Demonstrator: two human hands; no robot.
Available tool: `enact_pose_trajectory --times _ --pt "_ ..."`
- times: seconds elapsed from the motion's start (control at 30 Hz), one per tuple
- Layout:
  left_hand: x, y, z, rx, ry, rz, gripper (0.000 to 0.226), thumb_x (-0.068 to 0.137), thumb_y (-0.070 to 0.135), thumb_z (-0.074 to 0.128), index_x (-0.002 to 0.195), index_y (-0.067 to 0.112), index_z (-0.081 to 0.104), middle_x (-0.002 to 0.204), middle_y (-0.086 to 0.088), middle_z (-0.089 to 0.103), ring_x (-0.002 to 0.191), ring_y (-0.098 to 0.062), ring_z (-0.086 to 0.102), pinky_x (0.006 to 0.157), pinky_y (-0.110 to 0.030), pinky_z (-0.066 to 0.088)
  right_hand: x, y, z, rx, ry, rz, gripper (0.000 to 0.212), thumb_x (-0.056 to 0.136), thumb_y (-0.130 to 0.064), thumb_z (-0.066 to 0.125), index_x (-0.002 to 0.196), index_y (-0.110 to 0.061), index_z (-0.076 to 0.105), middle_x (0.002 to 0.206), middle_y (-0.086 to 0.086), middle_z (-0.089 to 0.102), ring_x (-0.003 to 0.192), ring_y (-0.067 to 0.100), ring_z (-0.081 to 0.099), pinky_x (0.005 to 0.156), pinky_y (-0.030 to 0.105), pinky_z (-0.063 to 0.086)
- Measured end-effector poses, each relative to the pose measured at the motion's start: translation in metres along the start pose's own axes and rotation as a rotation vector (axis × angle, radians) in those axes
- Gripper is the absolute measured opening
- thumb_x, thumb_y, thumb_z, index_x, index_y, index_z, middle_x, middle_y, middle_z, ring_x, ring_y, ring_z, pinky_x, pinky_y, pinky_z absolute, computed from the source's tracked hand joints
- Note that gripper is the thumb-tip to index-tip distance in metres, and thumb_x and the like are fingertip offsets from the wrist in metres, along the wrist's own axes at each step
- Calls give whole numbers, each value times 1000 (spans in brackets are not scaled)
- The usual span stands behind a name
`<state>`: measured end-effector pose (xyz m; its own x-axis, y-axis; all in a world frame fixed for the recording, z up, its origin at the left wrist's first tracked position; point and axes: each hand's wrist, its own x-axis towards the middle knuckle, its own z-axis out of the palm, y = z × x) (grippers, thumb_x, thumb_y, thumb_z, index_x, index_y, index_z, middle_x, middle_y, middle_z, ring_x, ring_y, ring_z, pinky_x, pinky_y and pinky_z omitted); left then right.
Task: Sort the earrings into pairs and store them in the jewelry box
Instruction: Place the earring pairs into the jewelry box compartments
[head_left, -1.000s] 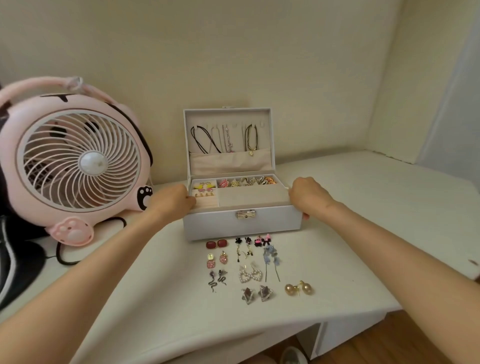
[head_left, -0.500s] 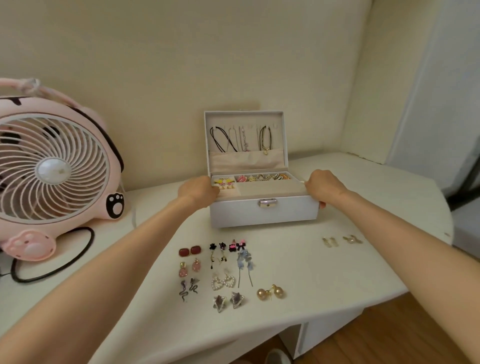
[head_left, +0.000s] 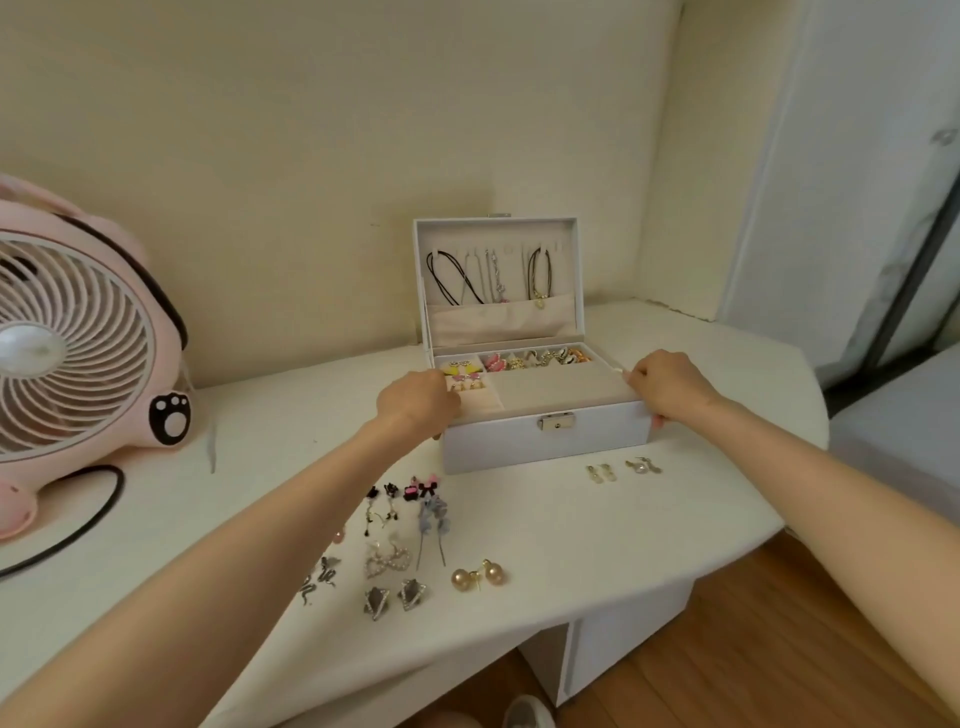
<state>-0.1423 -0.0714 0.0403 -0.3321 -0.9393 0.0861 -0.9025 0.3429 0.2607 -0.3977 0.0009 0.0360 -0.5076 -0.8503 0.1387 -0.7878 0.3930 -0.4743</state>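
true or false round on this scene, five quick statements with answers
1. The box has its lid open. True.
2. The left hand and the right hand each grip a side of the box. True.
3. The fan stands to the right of the box. False: the fan stands to its left.
4. The pearl earrings lie inside the box. False: the pearl earrings lie on the table, in front of the box.
5. Necklaces hang inside the lid. True.
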Motion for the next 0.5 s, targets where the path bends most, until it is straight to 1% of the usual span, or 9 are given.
enact_pose_trajectory --times 0.07,0.13,0.17,0.2,0.27,0.33,0.37,0.43,0.5 --pt "-8 7 -1 145 98 3 18 94 14 39 93 6 55 91 -9 66 86 -27 61 66 -29 37 -8 3 0 -11 73 -17 34 97 -25 40 81 -4 61 84 17 65 77 35 64 69 36 48" --pt "-17 19 -2 301 280 68 19 96 17 41 110 5 47 106 -10 63 95 -30 61 63 -31 33 -18 2 -2 -79 246 -75 31 96 -31 43 94 -7 62 94 12 65 89 33 60 68 33 41" --pt "-21 26 -2 314 383 132 20 97 20 41 111 6 45 107 -10 61 94 -31 61 61 -32 32 -25 1 -4 -76 310 -125 27 95 -31 46 94 -9 62 93 9 65 90 32 59 67 31 39" --pt "-26 33 -1 279 466 213 20 97 22 40 110 7 44 106 -9 61 92 -33 61 60 -33 30 -31 -2 -7 -37 321 -171 22 92 -31 51 91 -12 63 89 5 65 88 29 58 66 30 37" --pt "-35 48 5 156 545 410 20 97 24 40 105 7 47 99 -11 63 85 -35 61 57 -35 30 -44 -7 -11 49 190 -251 12 85 -30 62 79 -20 65 74 -5 61 78 21 56 61 27 35" --pt "-42 60 17 67 475 597 21 95 25 43 103 7 51 93 -11 67 79 -36 61 58 -36 37 -53 -10 -11 -19 -8 -301 6 79 -29 68 73 -29 67 61 -14 53 72 15 53 60 26 36" --pt "-45 66 24 64 402 654 22 95 26 44 104 8 52 94 -9 68 81 -35 61 61 -36 39 -56 -9 -9 -96 -82 -320 5 78 -28 68 75 -32 69 58 -15 51 71 13 53 62 25 37" --pt "-45 74 41 118 258 686 25 95 29 45 110 11 53 106 -8 67 95 -32 61 70 -36 42 -59 -6 -1 -210 -148 -339 11 78 -27 67 84 -34 73 59 -14 53 73 12 55 64 24 38" --pt "-39 79 54 176 169 664 27 94 27 46 115 10 53 113 -10 64 105 -31 58 77 -37 44 -59 0 7 -213 -139 -325 15 79 -26 65 88 -34 74 62 -14 54 80 13 58 66 23 38"
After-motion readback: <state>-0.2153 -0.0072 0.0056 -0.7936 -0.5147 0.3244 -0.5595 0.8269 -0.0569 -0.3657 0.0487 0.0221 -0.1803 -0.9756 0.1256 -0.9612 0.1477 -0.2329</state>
